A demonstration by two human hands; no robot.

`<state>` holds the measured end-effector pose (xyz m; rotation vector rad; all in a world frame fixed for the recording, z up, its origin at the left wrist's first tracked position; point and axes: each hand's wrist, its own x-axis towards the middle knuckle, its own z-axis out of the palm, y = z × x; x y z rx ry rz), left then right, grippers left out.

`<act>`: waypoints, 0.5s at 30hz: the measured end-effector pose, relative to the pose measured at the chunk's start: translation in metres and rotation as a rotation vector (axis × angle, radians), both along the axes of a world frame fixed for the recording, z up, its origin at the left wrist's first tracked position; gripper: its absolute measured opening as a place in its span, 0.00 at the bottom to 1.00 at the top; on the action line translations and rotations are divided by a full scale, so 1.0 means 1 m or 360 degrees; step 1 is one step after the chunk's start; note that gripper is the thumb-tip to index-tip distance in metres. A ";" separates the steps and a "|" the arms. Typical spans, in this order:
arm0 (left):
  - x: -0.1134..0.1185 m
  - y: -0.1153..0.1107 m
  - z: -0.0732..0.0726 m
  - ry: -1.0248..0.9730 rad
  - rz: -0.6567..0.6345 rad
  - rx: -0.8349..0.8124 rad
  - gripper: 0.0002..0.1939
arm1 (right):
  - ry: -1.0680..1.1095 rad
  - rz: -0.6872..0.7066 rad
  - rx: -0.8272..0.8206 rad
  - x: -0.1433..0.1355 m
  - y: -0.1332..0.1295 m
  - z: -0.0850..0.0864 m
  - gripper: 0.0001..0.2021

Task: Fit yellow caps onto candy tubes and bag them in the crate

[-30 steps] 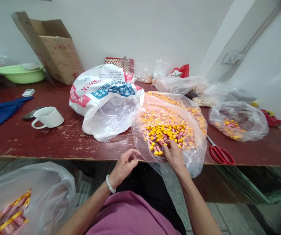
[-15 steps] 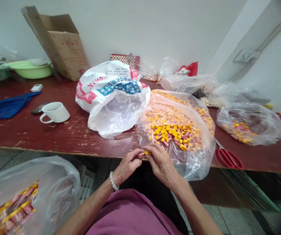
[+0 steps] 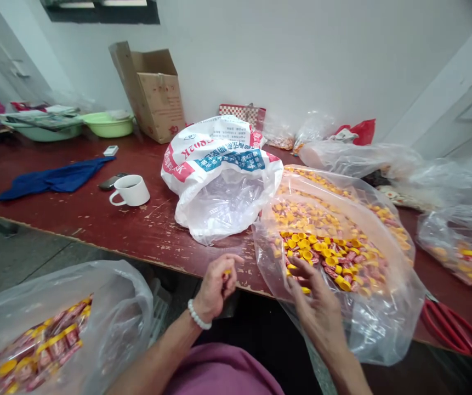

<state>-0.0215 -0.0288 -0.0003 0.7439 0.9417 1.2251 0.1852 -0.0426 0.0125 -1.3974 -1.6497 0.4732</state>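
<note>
My left hand [image 3: 216, 289], with a white bead bracelet [image 3: 198, 315] at the wrist, is curled closed near the table edge. Between its fingers shows a bit of yellow, part of a small yellow-capped red piece [image 3: 227, 272]; the rest is hidden. My right hand [image 3: 314, 296] is open with fingers apart, at the mouth of a clear plastic bag [image 3: 387, 329]. Inside that bag lie many small red-and-white pieces with yellow caps [image 3: 334, 258]. Lower left, another clear bag [image 3: 112, 307] contains larger red pieces with yellow ends [image 3: 38, 345].
A white printed sack [image 3: 219, 164] gapes open mid-table. Left of it stand a white mug [image 3: 134, 192], a blue cloth [image 3: 58, 178], a cardboard box [image 3: 159, 101] and a green basin [image 3: 108, 126]. Red-handled scissors [image 3: 458, 329] lie at the right edge, near another bag [image 3: 466, 236].
My hands have parted: the left keeps the small piece, while the right has let go and spread its fingers by the bag. The view has swung left.
</note>
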 end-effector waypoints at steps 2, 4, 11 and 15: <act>-0.021 0.015 0.007 0.0097 0.0192 0.0087 0.13 | -0.0204 -0.0267 -0.0009 0.030 0.009 -0.010 0.16; -0.043 0.037 0.014 0.0332 0.0356 0.0232 0.15 | -0.0480 -0.0322 -0.0044 0.055 0.017 -0.025 0.17; -0.087 0.115 0.015 0.1895 0.0429 0.0505 0.10 | -0.0680 -0.0273 -0.0062 0.071 0.025 -0.059 0.17; -0.086 0.128 0.011 0.2201 0.0232 0.0606 0.11 | -0.0604 -0.0236 -0.0022 0.060 0.021 -0.053 0.18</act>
